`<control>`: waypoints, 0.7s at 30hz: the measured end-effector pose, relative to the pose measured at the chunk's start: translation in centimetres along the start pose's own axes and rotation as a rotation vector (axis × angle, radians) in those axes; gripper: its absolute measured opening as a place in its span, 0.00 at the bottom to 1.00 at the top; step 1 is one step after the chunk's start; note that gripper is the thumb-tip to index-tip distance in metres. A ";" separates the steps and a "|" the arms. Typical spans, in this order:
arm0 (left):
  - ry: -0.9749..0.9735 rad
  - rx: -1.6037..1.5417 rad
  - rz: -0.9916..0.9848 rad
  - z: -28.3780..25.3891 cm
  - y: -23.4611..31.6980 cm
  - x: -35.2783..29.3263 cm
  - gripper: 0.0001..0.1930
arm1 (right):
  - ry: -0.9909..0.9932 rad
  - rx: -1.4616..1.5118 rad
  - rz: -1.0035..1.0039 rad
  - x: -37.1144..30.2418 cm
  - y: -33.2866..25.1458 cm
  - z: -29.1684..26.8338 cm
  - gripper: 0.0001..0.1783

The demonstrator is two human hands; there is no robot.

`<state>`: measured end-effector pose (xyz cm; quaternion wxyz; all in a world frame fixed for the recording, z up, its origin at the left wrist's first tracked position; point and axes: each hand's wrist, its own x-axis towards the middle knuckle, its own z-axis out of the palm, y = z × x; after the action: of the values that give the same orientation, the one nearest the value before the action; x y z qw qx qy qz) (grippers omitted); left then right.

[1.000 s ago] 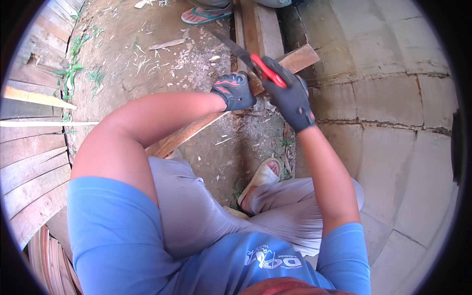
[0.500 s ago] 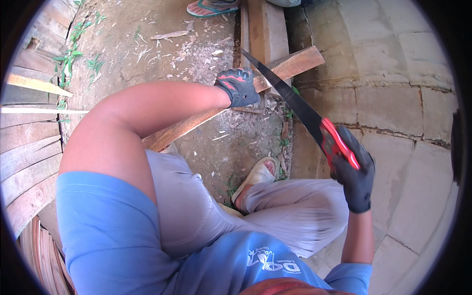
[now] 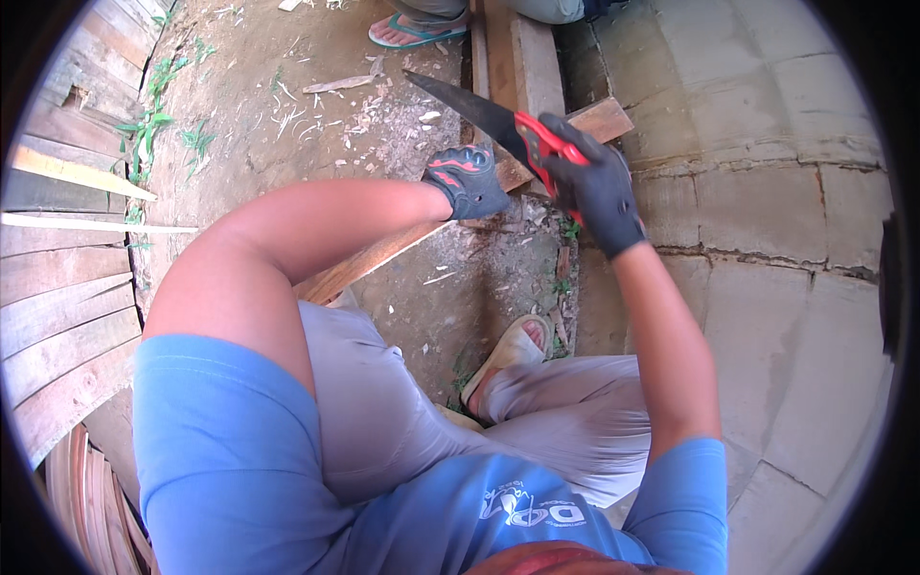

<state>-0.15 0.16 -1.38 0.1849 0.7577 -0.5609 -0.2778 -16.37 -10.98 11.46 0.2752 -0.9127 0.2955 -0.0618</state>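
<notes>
My right hand [image 3: 602, 192], in a dark glove, is closed round the red handle of a handsaw [image 3: 465, 103]. The saw's dark blade points up and to the left, reaching past my other hand. A long wooden board [image 3: 383, 254] runs slantwise from beside my leg to the upper right, where its end [image 3: 606, 121] sticks out beyond the saw. My left hand [image 3: 467, 182], in a black glove with red strips, is closed over the board's middle and presses it against the timber under it. Its fingertips are mostly hidden.
The board lies across a thick timber beam [image 3: 539, 72] at the top. Another person's sandalled foot [image 3: 417, 31] is beside that beam. Wood shavings and chips litter the dirt ground. Block paving [image 3: 747, 220] lies on the right; wooden slats [image 3: 67, 268] line the left.
My right hand has swung forward and up with the saw, driving the blade farther to the upper left over the board. My left hand stays on the board.
</notes>
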 end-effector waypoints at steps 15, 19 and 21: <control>-0.005 0.012 0.007 0.0 0.5 0.0 0.30 | 0.106 0.076 0.481 -20.9 -8.1 -13.6 0.31; -0.024 0.010 -0.019 -0.3 0.7 -0.2 0.31 | 0.032 -0.104 0.123 -17.1 -6.3 -10.9 0.28; -0.022 0.023 -0.046 -0.2 0.4 -0.1 0.32 | 0.035 -0.113 0.010 -13.0 -4.4 -7.4 0.27</control>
<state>-0.32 0.17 -0.93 0.1635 0.7693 -0.5484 -0.2840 -26.79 -3.99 20.75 0.2185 -0.9241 0.3077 -0.0595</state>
